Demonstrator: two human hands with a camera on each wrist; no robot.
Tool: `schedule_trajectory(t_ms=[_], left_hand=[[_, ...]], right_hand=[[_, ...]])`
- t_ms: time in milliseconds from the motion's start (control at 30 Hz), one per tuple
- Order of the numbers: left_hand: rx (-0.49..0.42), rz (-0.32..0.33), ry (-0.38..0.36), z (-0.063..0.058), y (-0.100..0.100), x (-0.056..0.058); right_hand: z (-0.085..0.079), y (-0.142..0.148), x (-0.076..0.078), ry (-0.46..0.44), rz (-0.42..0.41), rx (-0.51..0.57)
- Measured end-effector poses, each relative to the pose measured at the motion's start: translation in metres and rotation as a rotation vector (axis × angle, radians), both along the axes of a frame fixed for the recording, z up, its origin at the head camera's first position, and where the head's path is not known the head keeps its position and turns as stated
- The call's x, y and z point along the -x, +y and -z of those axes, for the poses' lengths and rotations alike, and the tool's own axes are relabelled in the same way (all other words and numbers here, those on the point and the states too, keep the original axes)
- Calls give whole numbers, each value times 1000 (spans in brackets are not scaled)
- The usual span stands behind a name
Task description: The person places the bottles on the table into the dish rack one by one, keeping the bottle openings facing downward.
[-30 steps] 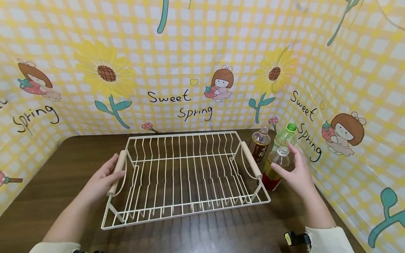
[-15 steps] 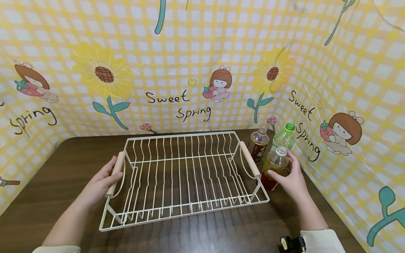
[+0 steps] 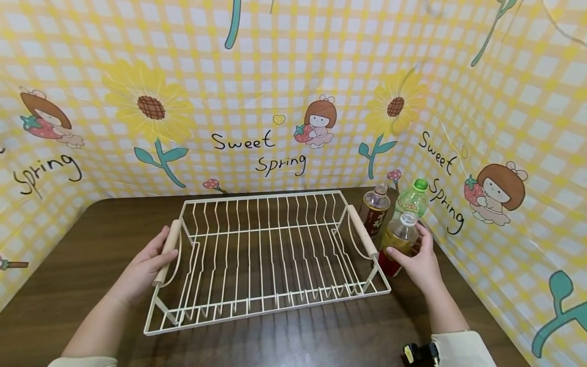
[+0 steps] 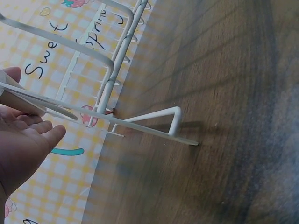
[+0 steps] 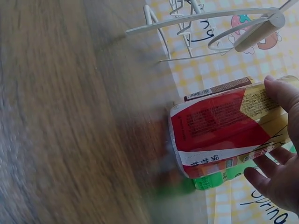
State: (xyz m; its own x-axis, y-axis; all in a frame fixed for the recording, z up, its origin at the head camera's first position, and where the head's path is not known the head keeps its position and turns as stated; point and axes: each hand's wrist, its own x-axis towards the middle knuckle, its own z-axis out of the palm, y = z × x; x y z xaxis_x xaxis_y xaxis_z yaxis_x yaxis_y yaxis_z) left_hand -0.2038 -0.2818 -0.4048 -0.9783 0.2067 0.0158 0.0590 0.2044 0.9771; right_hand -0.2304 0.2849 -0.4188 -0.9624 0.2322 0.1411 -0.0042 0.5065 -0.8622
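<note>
A cream wire dish rack (image 3: 275, 311) with wooden side handles stands in the middle of the table. My left hand (image 3: 142, 270) holds its left handle (image 3: 168, 250), thumb over the wood; in the left wrist view the fingers (image 4: 49, 130) lie beneath it. Right of the rack, my right hand (image 3: 422, 265) grips a clear drink bottle (image 3: 398, 244) with a red and yellow label, thumb on one side and fingers on the other. The right wrist view shows this bottle's lower label (image 5: 210, 128) up close. It stands upright, near the rack's right handle (image 3: 363, 232).
Behind the gripped bottle stand a bottle with a dark brown label (image 3: 375, 211) and a green-capped bottle (image 3: 412, 201). A yellow checked cloth (image 3: 247, 81) walls the brown wooden table (image 3: 316, 341) at the back and right.
My right hand has come down from the bottle's neck and closed round its body. The left hand stays on the rack's handle, and the rack has not visibly moved.
</note>
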Motion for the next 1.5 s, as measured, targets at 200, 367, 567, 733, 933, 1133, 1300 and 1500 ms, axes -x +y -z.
schedule_trajectory(t_ms=[200, 367, 567, 733, 933, 1133, 1300, 1500], left_hand=[[-16, -1, -2, 1, 1, 0], [-22, -6, -15, 2, 2, -1], [-21, -8, -17, 2, 2, -1], [-26, -4, -20, 2, 2, -2], [-37, -6, -29, 0, 3, -1], [-40, -12, -35, -1, 4, -1], [-46, -18, -43, 0, 4, -1], [-45, -14, -37, -1, 3, 0]], right_hand=[[-3, -1, -3, -15, -4, 5], [-12, -4, -4, -2, -9, 11], [-29, -9, -2, 45, -46, 18], [-45, -14, 1, 87, -85, 16], [-61, -19, 7, 116, -141, 4], [-77, -25, 12, 121, -190, -36], [-91, -32, 18, 135, -205, -65], [-104, -41, 26, 142, -218, -123]])
